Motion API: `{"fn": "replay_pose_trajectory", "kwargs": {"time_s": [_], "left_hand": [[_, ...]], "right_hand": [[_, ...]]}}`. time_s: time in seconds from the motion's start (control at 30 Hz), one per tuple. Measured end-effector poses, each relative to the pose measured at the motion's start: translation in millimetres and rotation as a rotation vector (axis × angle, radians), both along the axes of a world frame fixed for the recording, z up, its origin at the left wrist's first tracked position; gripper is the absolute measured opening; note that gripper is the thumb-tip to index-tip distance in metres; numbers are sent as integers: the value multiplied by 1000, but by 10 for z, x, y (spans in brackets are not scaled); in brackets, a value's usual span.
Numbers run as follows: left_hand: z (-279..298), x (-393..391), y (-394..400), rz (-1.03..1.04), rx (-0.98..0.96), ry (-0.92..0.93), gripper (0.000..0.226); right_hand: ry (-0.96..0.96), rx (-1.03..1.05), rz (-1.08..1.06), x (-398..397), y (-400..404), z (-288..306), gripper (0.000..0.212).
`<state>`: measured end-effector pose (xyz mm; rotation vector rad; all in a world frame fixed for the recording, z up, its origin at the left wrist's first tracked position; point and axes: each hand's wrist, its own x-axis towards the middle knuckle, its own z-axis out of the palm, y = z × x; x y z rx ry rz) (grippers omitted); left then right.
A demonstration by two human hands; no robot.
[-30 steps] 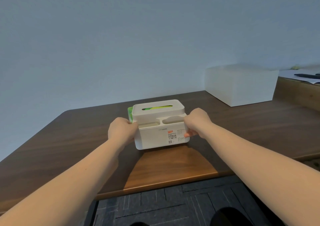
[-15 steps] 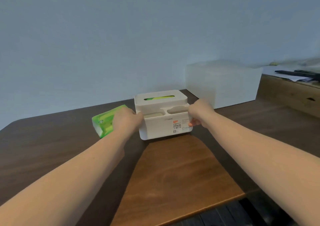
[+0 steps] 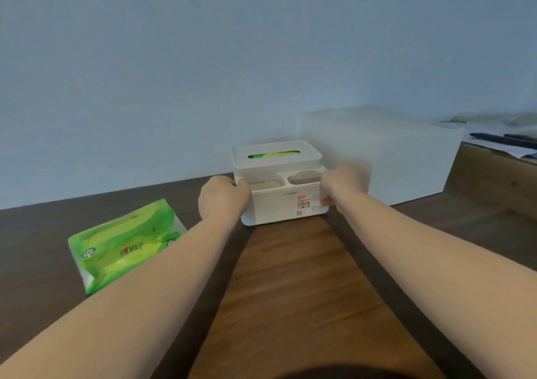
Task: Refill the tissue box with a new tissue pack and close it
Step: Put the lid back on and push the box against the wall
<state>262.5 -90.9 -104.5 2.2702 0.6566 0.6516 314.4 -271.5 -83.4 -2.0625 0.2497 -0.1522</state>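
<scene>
A white plastic tissue box [image 3: 283, 206] stands on the dark wooden table [image 3: 290, 285], its lid on and green showing through the top slot. It has two small open compartments along its near side and a label on the front. My left hand [image 3: 222, 197] grips its left end and my right hand [image 3: 341, 185] grips its right end. A green tissue pack [image 3: 125, 243] lies flat on the table, to the left of the box and apart from it.
A large white box [image 3: 383, 158] stands behind and to the right of the tissue box. Further right is a lighter wooden surface [image 3: 499, 181] with papers and dark pens on it. A plain wall rises behind the table.
The box has been pushed further back on the table between both hands. The view swung left and closer, so the green pack now shows fully on the left.
</scene>
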Motion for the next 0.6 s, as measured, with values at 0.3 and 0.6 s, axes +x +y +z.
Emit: {"fn": "replay_pose_trajectory", "kwargs": {"time_s": [0.3, 0.6], "left_hand": [[-186, 569, -159, -19, -198, -189, 47], [-249, 819, -133, -16, -42, -253, 59]], "right_hand": [[-32, -108, -81, 510, 48, 24, 9], [-99, -139, -97, 641, 119, -73, 35]]}}
